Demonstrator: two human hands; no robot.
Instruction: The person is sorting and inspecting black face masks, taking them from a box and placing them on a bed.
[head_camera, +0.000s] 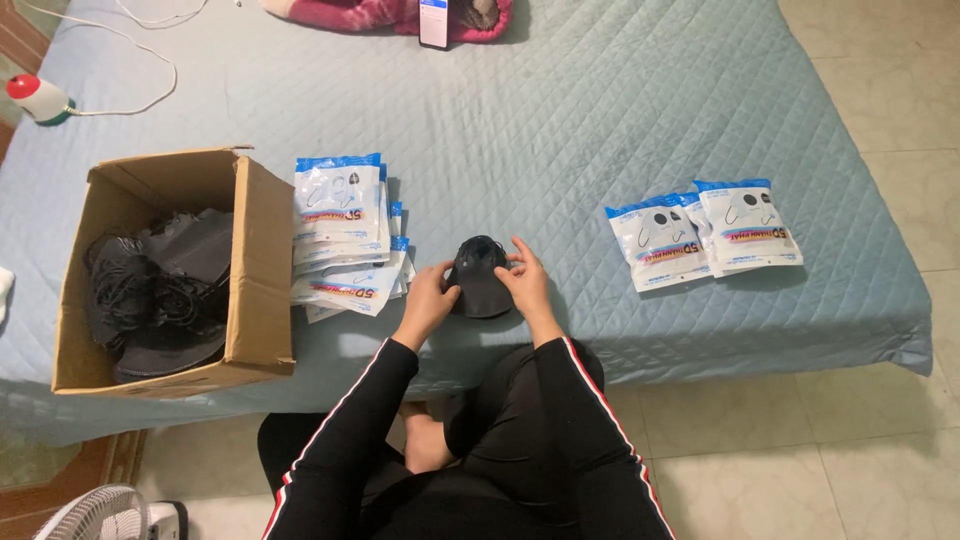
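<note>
We sit at the near edge of a bed covered by a quilted blue-grey bedspread (600, 120), with both arms in black sleeves extended over it

Our left hand (432, 297) and right hand (525, 283) hold a stack of black face masks (478, 277) between them, just above the bedspread near its near edge and roughly midway along it. The fingers of the left hand curl closed against the left side of the stack, thumb on top. The fingers of the right hand curl closed over the right side, fingertips resting on the upper face. Both hands are in contact with the stack; we cannot tell whether it rests on the bedspread or is lifted slightly

Just left of the left hand lies a loose pile of white and blue pouches (345, 235), fanned and overlapping. Touching the left side of that pile stands an open cardboard box (255, 270) near the near left corner, flaps up, containing a tangle of more black masks (160, 290)

Well apart to the right of the right hand, toward the right edge, two further white and blue pouches (705, 232) lie flat and overlap

At the far edge a phone (434, 22) stands against a pink cloth item (370, 14). Near the far left corner a white cable (130, 60) runs to a small red and white object (35, 97)
</note>
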